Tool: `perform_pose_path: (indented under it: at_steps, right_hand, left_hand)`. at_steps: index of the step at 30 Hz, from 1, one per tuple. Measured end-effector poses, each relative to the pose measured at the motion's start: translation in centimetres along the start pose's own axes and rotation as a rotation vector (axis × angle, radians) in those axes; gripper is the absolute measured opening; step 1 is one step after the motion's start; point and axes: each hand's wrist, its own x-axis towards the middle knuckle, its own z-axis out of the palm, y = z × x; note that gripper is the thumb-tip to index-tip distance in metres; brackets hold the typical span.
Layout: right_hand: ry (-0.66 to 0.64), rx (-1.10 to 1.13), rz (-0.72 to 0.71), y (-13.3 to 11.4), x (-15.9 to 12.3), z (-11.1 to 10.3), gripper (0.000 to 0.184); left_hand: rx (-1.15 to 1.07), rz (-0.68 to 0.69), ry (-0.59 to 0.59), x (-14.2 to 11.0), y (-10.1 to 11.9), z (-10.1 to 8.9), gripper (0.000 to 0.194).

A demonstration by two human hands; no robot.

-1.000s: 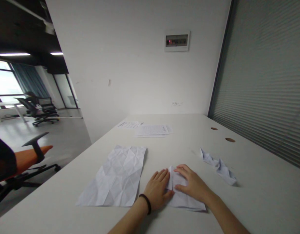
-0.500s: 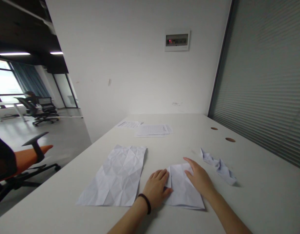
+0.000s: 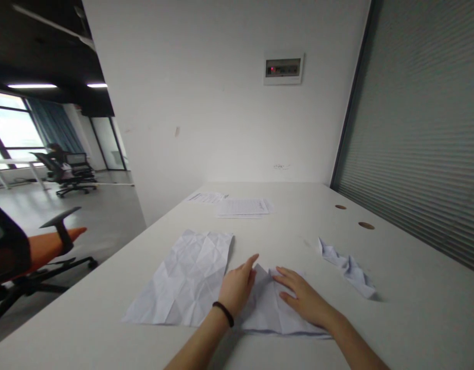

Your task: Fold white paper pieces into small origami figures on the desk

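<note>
On white tabletop (image 3: 414, 308), folded white paper sheet (image 3: 266, 308) lies between both hands, long edge running crosswise. R hand (image 3: 304, 298) nearer, flat on sheet, fingers spread; L hand (image 3: 237, 288) at its left edge, grip spread too (no pinch either side).

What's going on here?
A person has both bare hands at a folded sheet of white paper on a white table. The left hand is at its left edge, and the right hand rests on top. A creased white sheet lies to the left, a crumpled paper piece to the right, and printed pages farther off.
</note>
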Motion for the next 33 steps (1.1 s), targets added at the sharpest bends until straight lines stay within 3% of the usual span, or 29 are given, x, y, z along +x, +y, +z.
perform_pose_path:
  at_steps: [4,8,10,13,14,18,20,22,27,30,33]
  right_hand:
    - [-0.009,0.006,0.016,0.0,-0.1,-0.3,0.041]
    - [-0.013,0.001,0.007,0.1,0.0,-0.1,0.042]
    - [-0.007,-0.002,0.001,0.2,0.0,-0.1,0.041]
    - [-0.01,0.0,-0.006,0.2,-0.1,-0.3,0.042]
    - [-0.014,0.004,-0.006,0.1,-0.2,-0.4,0.042]
    - [-0.018,0.029,0.013,-0.2,-0.3,-0.5,0.042]
    - [-0.016,0.062,0.023,-0.3,-0.2,-0.6,0.042]
    - [-0.026,0.127,0.039,-0.1,-0.2,-1.1,0.04]
    - [-0.132,0.47,0.098,1.3,-0.8,-4.6,0.053]
    - [-0.236,0.72,0.03,1.9,-2.0,-6.6,0.065]
    - [-0.308,0.732,0.044,1.9,-2.6,-6.9,0.078]
  left_hand:
    - [0.149,-0.051,0.117,0.4,-1.3,0.0,0.054]
    - [0.345,0.085,0.161,0.8,-1.5,0.4,0.059]
    - [0.317,0.244,0.081,0.8,-1.3,0.5,0.056]
    - [0.185,0.436,-0.144,0.1,-0.9,0.3,0.041]
    - [0.14,0.455,-0.217,-0.2,-0.8,0.1,0.04]
    - [0.053,0.458,-0.386,-1.5,-0.5,-1.0,0.089]
    - [0.05,0.436,-0.429,-1.7,-0.4,-1.6,0.091]
    - [0.025,0.419,-0.455,-1.5,-0.3,-2.3,0.079]
    - [-0.062,0.34,-0.367,-0.9,-0.5,-3.7,0.024]
    - [-0.019,0.248,-0.208,-0.7,-0.4,-4.1,0.019]
    - [-0.134,0.236,-0.02,-0.6,-0.3,-4.0,0.017]
